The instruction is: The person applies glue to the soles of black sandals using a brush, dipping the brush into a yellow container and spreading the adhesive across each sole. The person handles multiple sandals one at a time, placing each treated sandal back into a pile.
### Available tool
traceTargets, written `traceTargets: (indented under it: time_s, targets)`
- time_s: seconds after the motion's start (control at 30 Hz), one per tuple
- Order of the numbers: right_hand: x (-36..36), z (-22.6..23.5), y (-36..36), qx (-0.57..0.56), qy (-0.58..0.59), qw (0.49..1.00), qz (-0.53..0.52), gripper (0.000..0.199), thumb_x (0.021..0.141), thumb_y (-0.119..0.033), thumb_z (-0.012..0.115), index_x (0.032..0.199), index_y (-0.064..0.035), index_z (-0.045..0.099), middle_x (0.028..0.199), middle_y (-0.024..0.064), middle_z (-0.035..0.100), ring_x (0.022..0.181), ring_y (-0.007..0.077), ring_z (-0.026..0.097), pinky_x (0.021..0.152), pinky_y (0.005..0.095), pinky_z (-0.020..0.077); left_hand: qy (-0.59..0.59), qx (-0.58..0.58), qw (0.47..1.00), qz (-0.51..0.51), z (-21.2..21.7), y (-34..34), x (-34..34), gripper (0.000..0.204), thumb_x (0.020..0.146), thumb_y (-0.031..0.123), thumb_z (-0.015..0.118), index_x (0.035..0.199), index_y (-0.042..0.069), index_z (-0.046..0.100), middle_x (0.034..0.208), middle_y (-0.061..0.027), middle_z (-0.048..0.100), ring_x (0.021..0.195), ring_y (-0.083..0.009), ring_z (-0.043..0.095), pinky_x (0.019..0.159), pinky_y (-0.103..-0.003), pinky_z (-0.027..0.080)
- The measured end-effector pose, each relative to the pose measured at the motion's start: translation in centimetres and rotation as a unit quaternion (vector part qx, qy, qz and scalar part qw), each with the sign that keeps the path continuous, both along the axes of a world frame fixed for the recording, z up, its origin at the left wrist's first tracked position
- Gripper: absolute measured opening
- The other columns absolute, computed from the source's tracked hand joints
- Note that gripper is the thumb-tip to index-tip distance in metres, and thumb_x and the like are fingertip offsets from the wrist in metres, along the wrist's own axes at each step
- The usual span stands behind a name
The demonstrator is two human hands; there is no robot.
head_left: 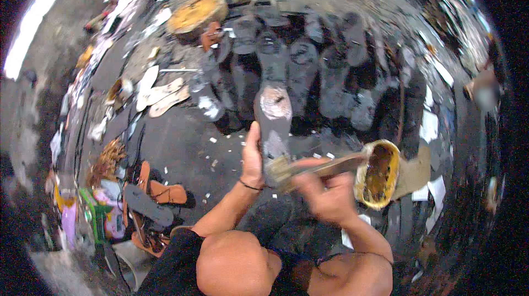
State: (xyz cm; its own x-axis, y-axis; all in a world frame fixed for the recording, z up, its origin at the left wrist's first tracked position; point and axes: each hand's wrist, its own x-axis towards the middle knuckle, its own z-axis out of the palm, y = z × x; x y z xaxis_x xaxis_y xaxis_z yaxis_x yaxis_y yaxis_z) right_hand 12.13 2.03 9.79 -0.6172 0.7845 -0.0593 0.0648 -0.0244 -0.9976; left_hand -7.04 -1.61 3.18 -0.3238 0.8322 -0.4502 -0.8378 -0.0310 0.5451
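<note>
My left hand (252,159) grips a dark shoe sole (275,125) by its near end, with the thumb along its left edge. The sole points away from me, and pale patches show on its upper face. My right hand (329,195), blurred by motion, is closed round the handle of a wide flat brush (330,167). The brush's bristle end lies at the near end of the sole, seemingly touching it. To the right of that hand stands a bowl (394,170) with a thick yellow crusted rim and brown stuff inside.
Rows of dark soles (302,70) lie beyond my hands. A round yellowish block (197,16) is at the far left. Pale insoles (168,97) lie left, with brown sandals (168,192) and a grey sole (147,205) nearer me. White scraps dot the floor.
</note>
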Motion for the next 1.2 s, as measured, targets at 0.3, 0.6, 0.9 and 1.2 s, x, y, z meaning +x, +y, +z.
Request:
traceTargets:
  time_s: [0.3,0.6,0.9,1.2]
  targets:
    - [9.9,-7.5,3.2,-0.079,-0.077,0.965,-0.237,0.028,0.097,-0.018,0.063,0.119,0.0002,0.064,0.11,0.0042,0.064,0.096,0.0113,0.059,0.085,0.0267,0.0467,0.153,-0.098,0.955,0.236,-8.1,-11.1,-26.0,0.03,0.103,0.018,0.049,0.125,0.002,0.06,0.113,-0.0087,0.069,0.099,-0.0233,0.068,0.087,-0.039,0.055]
    - [16.3,-7.8,5.6,0.121,-0.306,0.908,-0.259,0.035,0.097,-0.024,0.065,0.118,0.0038,0.067,0.115,0.0129,0.07,0.101,0.0232,0.064,0.092,0.0381,0.0503,0.696,-0.396,0.575,0.168,-9.1,-17.2,-24.0,0.058,0.091,0.025,0.067,0.137,-0.004,0.047,0.127,-0.0214,0.061,0.117,-0.0337,0.059,0.098,-0.044,0.046]
    - [20.1,-13.3,9.9,0.388,-0.594,0.686,-0.159,0.049,0.096,-0.041,0.065,0.105,0.0068,0.071,0.103,0.0227,0.072,0.091,0.0323,0.07,0.081,0.0409,0.0535,0.427,-0.813,0.373,0.134,-1.0,-36.0,-15.5,0.058,0.085,0.036,0.072,0.127,-0.001,0.058,0.14,-0.0271,0.045,0.132,-0.0451,0.039,0.111,-0.053,0.03]
    - [26.4,-9.1,4.0,0.162,-0.518,0.834,-0.094,0.029,0.093,-0.021,0.07,0.108,0.0028,0.064,0.09,0.0087,0.065,0.074,0.0156,0.06,0.068,0.03,0.0505,0.789,-0.363,0.493,0.047,3.1,-26.0,-8.0,0.072,0.071,0.002,0.072,0.139,0.001,0.048,0.14,-0.0249,0.05,0.119,-0.0389,0.051,0.103,-0.045,0.042]
